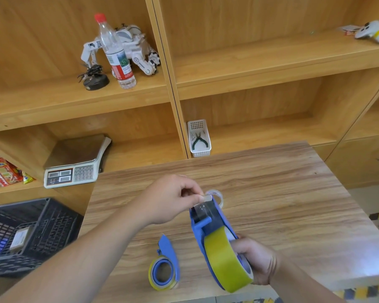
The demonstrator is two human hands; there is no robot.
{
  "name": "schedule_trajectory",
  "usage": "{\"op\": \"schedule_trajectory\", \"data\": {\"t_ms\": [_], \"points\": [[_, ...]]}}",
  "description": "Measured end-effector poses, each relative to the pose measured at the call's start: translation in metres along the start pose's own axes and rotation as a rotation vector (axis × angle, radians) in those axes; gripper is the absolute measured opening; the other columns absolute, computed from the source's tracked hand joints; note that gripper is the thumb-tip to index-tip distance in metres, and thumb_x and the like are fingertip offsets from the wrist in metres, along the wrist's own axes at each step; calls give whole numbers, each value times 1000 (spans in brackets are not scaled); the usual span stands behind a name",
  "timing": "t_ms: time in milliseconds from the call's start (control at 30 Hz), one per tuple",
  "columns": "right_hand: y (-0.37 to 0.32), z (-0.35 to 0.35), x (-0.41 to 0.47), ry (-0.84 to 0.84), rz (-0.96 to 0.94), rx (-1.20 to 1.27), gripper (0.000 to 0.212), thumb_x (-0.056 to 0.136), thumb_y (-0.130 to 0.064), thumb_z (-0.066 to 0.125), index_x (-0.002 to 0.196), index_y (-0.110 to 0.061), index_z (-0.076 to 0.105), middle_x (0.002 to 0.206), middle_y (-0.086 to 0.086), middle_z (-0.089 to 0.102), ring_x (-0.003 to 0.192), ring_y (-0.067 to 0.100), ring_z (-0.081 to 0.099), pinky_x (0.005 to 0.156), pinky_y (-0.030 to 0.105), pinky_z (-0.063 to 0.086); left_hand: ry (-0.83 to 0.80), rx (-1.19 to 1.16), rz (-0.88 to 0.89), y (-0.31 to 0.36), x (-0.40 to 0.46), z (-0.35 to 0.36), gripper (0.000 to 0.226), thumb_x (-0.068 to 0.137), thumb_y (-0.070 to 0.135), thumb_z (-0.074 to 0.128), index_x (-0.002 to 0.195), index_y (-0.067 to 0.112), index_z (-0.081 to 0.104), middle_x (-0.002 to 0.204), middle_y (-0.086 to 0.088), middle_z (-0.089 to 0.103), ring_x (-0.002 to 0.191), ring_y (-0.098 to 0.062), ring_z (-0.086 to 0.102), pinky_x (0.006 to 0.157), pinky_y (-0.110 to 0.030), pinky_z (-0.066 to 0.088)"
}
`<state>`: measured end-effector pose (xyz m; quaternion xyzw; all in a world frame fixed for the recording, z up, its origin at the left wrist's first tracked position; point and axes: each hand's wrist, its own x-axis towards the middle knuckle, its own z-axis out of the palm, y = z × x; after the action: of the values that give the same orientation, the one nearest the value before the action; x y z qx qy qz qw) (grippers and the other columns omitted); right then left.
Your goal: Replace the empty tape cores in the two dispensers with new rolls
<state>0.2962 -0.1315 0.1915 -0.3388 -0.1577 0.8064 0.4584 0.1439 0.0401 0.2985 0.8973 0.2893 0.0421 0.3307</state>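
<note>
My right hand [255, 260] grips a blue tape dispenser [202, 224] loaded with a full yellowish tape roll [224, 260], held above the wooden table [271, 193]. My left hand [173, 199] pinches the free end of the tape at the dispenser's front, by the cutter. A second blue dispenser [165, 265] holding a roll lies flat on the table near the front edge. Just behind the held dispenser's tip lies a clear empty tape core [217, 194], partly hidden.
Wooden shelves stand behind the table with a weighing scale [74, 162], a white basket holding pliers [198, 138], a water bottle [116, 53] and a toy robot [138, 49]. A dark plastic crate [31, 235] sits at the lower left.
</note>
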Motion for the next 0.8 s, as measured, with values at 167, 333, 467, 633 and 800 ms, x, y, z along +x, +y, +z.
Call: {"op": "schedule_trajectory", "data": {"t_ms": [167,333,467,633,800], "points": [[-2,-3,-3,-11,13,-121,45,64,8,45,100,5,71,78,13,72,69,24,70,62,28,55,16,-140,-141,-7,-3,-6,11,91,33,74,82,29,77,82,-5,74,70,-29,72,62,-34,54],[-6,-1,-5,-35,47,-250,38,65,11,45,89,-1,72,78,10,71,71,24,68,63,26,53,-26,-199,-214,-17,-5,-2,10,89,33,77,81,26,79,77,-2,75,70,-25,69,71,-40,57],[-7,1,-4,-52,86,-306,34,64,13,47,83,-1,71,72,8,71,65,21,68,59,23,52,-98,-248,-278,-27,-6,14,12,88,39,76,85,28,78,81,1,74,72,-10,59,78,-40,53],[-6,3,-4,-63,134,-317,39,69,15,43,74,-9,73,70,1,71,64,15,68,59,21,51,-246,-422,-373,-37,-8,22,9,94,26,71,86,24,75,80,9,67,72,-8,56,75,-26,47],[1,2,-2,-39,168,-349,38,69,13,48,101,3,68,81,6,69,76,20,67,68,26,52,-356,-759,-514,-45,-9,34,23,100,6,60,83,19,69,74,5,63,64,-5,56,64,-19,47]]}}
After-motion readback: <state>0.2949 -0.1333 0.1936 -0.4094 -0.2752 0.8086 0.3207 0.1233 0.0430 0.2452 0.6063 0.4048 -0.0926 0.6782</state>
